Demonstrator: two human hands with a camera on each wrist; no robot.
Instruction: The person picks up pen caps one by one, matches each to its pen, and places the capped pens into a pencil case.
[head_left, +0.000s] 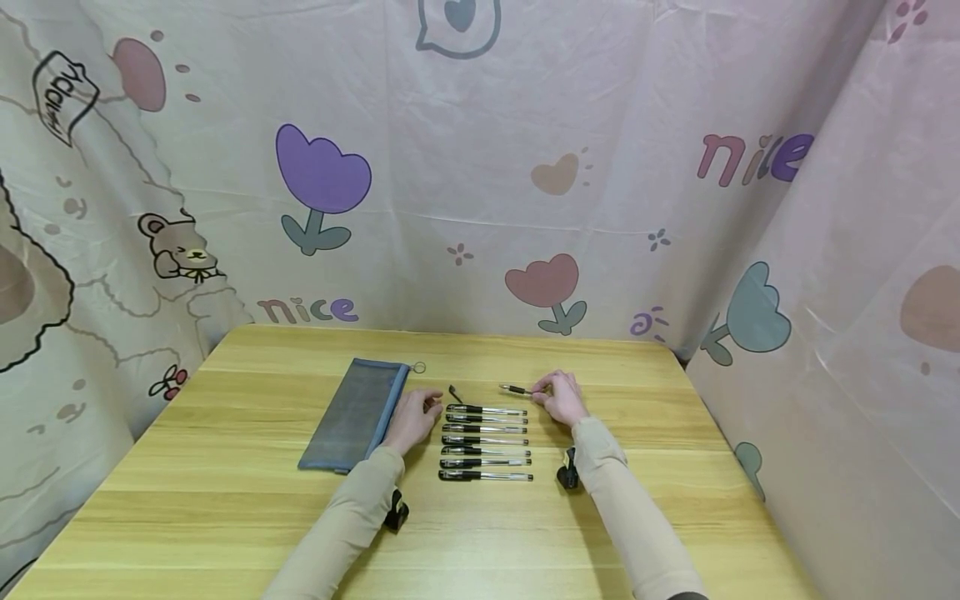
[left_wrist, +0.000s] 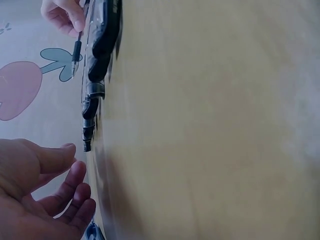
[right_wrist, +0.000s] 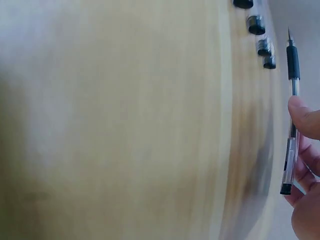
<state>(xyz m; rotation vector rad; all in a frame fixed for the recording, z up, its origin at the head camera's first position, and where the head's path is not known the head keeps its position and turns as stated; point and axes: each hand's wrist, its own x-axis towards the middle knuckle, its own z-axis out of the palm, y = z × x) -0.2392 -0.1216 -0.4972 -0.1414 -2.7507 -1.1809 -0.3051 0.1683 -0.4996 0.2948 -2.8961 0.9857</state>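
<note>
My right hand (head_left: 560, 397) pinches an uncapped black gel pen (right_wrist: 293, 65) between thumb and fingers. The pen's tip points left in the head view, held above the far end of a row of pens. A loose black pen cap (head_left: 453, 392) lies just beyond the row. Close to that cap, to its left, is my left hand (head_left: 415, 418), fingers loosely bent, with nothing between thumb and fingertips (left_wrist: 76, 172). Several capped clear pens (head_left: 486, 452) lie parallel between my hands, black caps toward the left.
A grey mesh zip pouch (head_left: 347, 417) with blue edging lies left of the pens, partly behind my left hand. Its zip ring (head_left: 418, 367) sticks out at the far corner. The wooden table (head_left: 225, 500) ends at a printed curtain (head_left: 450, 167) at the back.
</note>
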